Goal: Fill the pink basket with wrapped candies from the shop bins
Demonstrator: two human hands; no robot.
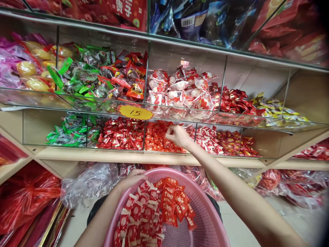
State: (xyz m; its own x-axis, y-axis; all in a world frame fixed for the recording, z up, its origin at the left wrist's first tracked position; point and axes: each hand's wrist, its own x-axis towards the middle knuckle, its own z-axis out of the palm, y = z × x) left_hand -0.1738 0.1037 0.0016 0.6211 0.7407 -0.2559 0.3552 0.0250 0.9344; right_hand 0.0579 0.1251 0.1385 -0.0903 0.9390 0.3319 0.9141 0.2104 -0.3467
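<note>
A pink plastic basket stands at the bottom centre. My left hand grips its left rim. Inside it, red-and-white wrapped sweets fill the left part, and orange-red packets lie in the back middle. My right hand reaches over the lower shelf, at the compartment of orange-red packets. Its fingers are drawn together; whatever they hold, if anything, cannot be made out. Just right of that hand are red-and-white sweets behind a clear divider.
A clear shelf front with a yellow price tag runs above my right hand. Other wrapped sweets lie left in the lower row. Clear plastic bags and a red bag sit below, by the wooden shelf edge.
</note>
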